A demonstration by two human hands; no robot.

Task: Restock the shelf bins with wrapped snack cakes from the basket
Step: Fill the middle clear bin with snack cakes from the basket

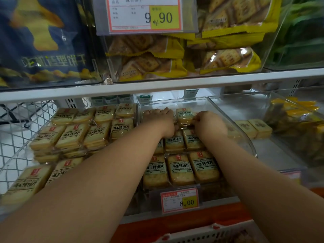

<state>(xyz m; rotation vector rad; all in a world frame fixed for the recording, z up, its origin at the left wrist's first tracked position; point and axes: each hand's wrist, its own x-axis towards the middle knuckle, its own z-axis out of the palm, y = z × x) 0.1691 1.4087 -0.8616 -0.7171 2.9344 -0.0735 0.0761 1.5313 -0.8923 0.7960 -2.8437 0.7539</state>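
Yellow wrapped snack cake [184, 115] sits at the back of the clear middle bin [245, 137], between my hands, its long side pointing away from me, my right hand [208, 123] pinching its edge, my left hand [162, 118] flat beside it.

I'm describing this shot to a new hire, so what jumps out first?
Two bare forearms reach into the middle clear bin, the left hand and right hand setting a wrapped snack cake at the back. Above hangs a big 9.90 price tag.
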